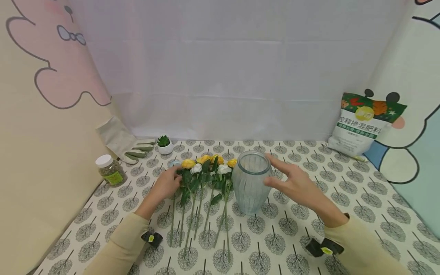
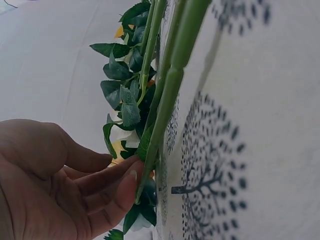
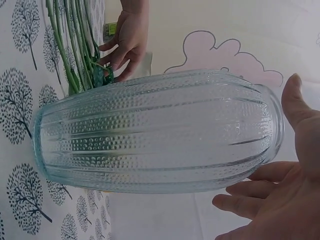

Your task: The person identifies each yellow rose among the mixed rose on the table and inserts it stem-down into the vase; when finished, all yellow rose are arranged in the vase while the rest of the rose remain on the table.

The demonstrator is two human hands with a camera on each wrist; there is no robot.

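Note:
Yellow and white artificial roses with green leaves lie side by side, their stems pointing toward me. My left hand is at the leftmost rose, just under its head. In the left wrist view, that hand has fingertips touching a stem and leaf, with the thumb apart from them. A ribbed, clear bluish glass vase stands upright to the right of the roses. My right hand is beside its upper part, thumb and fingers spread around the rim side; in the right wrist view, the vase fills the middle.
At the left stand a jar with a white lid, garden gloves and a small potted succulent. A fertilizer bag leans at the back right. A tree-patterned cloth covers the table.

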